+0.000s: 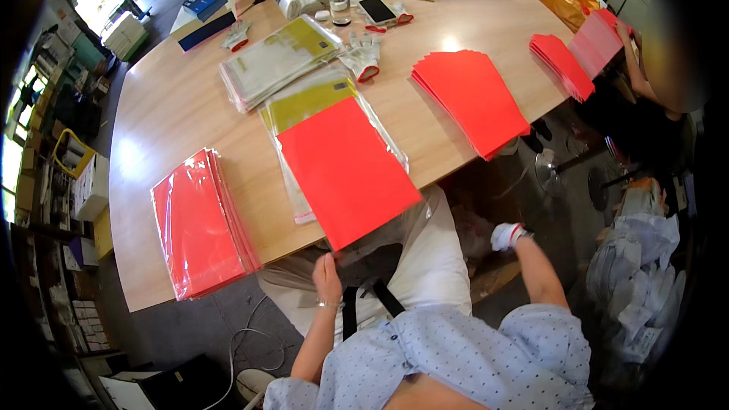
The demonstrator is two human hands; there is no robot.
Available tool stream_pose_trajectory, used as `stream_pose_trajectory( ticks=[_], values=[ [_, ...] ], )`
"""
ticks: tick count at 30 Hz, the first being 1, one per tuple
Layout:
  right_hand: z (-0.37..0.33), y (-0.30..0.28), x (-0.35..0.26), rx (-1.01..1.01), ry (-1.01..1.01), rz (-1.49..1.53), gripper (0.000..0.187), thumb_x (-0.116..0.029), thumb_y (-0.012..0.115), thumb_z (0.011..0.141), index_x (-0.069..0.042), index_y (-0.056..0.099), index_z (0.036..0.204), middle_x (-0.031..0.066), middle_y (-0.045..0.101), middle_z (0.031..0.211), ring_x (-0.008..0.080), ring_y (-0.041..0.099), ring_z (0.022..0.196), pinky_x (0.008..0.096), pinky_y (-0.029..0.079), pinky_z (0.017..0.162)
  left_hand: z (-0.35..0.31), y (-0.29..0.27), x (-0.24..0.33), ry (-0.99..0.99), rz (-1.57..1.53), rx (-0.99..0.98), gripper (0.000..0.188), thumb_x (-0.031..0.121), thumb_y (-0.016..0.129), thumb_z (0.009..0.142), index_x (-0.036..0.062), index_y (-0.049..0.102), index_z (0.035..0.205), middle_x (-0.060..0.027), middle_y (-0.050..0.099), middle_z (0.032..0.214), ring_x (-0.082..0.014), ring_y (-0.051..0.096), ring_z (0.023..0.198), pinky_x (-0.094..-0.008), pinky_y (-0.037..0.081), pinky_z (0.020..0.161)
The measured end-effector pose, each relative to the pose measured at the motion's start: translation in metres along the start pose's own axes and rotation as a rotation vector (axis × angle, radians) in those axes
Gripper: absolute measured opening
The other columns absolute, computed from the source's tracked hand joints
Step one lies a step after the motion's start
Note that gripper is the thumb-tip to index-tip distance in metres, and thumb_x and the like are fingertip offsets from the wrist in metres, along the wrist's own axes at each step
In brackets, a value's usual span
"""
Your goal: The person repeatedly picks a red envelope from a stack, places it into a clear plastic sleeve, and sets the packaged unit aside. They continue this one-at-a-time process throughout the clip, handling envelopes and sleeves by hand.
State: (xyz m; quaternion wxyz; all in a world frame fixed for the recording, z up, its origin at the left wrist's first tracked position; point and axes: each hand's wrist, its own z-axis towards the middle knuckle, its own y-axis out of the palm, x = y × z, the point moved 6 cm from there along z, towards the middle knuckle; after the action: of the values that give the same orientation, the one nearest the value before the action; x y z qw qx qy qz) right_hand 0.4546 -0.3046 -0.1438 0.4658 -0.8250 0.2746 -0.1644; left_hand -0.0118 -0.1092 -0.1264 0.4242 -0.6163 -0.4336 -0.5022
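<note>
A large red sheet [349, 171] lies at a slant in front of me, its near edge past the table's rim. Beneath it is a stack of clear plastic sleeves [292, 110] with a gold-green band. My bare left hand [326, 279] is just below the sheet's near left corner, its fingers curled together; whatever they may hold is too small to make out. Off the table at the right, beside my thigh, my right hand [507, 237] wears a white glove. It is away from the sheet, and its fingers do not show clearly.
Plastic-wrapped red sheets [201, 228] are piled at left; fanned red sheets [471, 99] lie at right. Farther back are another sleeve stack [281, 61], a work glove [362, 55], a glass jar [339, 0] and a phone [377, 11]. A co-worker's arm [634, 61] handles red sheets at far right.
</note>
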Motion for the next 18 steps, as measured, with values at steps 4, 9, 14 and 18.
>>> stream_pose_trajectory(
  ticks=[4, 9, 14, 18],
  values=[
    [-0.013, -0.048, -0.115, 0.445, -0.566, 0.455, 0.034, -0.014, 0.061, 0.077, -0.009, 0.057, 0.110, 0.0131, 0.060, 0.096, 0.0307, 0.059, 0.086, 0.0379, 0.049, 0.073, -0.007, -0.008, 0.061, 0.511, 0.797, 0.254, 0.037, 0.007, 0.069, 0.073, 0.0068, 0.058, 0.108, -0.0164, 0.049, 0.118, -0.0295, 0.051, 0.097, -0.0386, 0.042, 0.085],
    [-0.053, -0.142, -0.209, 0.621, -1.050, 0.507, 0.016, -0.004, 0.062, 0.073, -0.007, 0.060, 0.089, 0.0059, 0.060, 0.086, 0.0270, 0.059, 0.078, 0.0335, 0.049, 0.065, -0.006, 0.012, 0.096, 0.940, 0.934, 0.001, 0.031, 0.007, 0.075, 0.065, 0.0099, 0.063, 0.094, -0.0111, 0.057, 0.107, -0.0295, 0.052, 0.095, -0.0390, 0.042, 0.083],
    [-0.025, -0.137, -0.206, 0.362, -0.933, 0.597, 0.013, -0.020, 0.059, 0.077, -0.008, 0.057, 0.074, 0.0099, 0.058, 0.075, 0.0287, 0.059, 0.072, 0.0387, 0.045, 0.060, 0.016, 0.006, 0.099, 0.789, 0.714, -0.100, 0.017, 0.013, 0.072, 0.075, 0.0044, 0.058, 0.070, -0.0114, 0.059, 0.069, -0.0268, 0.059, 0.061, -0.0320, 0.045, 0.052],
    [-0.032, -0.137, -0.220, 0.553, -0.638, 0.492, 0.021, -0.025, 0.057, 0.079, -0.007, 0.053, 0.068, 0.0132, 0.054, 0.066, 0.0334, 0.056, 0.063, 0.0438, 0.043, 0.056, 0.035, -0.001, 0.072, 0.292, 0.663, 0.027, 0.027, 0.018, 0.064, 0.085, 0.0013, 0.057, 0.065, -0.0086, 0.055, 0.054, -0.0170, 0.058, 0.050, -0.0278, 0.044, 0.045]
  ],
)
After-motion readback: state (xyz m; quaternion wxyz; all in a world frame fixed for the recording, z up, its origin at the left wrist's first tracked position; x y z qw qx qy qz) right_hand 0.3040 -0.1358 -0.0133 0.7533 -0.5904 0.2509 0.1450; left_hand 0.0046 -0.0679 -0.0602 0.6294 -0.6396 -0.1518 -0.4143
